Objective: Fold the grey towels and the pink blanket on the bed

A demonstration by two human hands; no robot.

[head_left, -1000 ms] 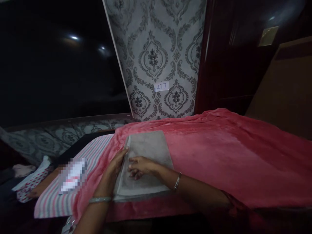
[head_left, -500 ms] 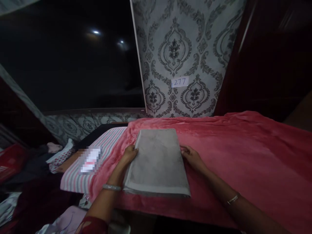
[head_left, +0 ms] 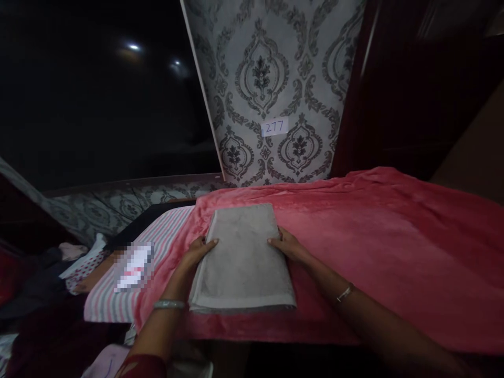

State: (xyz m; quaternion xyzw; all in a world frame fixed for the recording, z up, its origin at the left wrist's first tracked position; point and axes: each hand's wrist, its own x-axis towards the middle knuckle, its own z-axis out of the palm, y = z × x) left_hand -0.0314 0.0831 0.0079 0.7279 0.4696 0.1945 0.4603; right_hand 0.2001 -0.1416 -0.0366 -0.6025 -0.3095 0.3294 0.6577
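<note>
A folded grey towel (head_left: 242,257) lies flat on a pink plush blanket (head_left: 374,247) that covers a raised surface. My left hand (head_left: 198,251) grips the towel's left edge, thumb on top. On the opposite side, my right hand (head_left: 289,245) holds the right edge with the thumb over the cloth. Both wrists wear a thin bangle.
A pink-and-white striped cloth (head_left: 114,294) with a small blurred item on it lies left of the blanket. Loose clothes (head_left: 74,262) are heaped at the far left. A patterned wall with a "277" label (head_left: 274,126) stands behind, dark cabinet to the right.
My right hand left the top of the towel and went to its right edge. Both hands now hold the towel's two sides. The camera view shifted a little.
</note>
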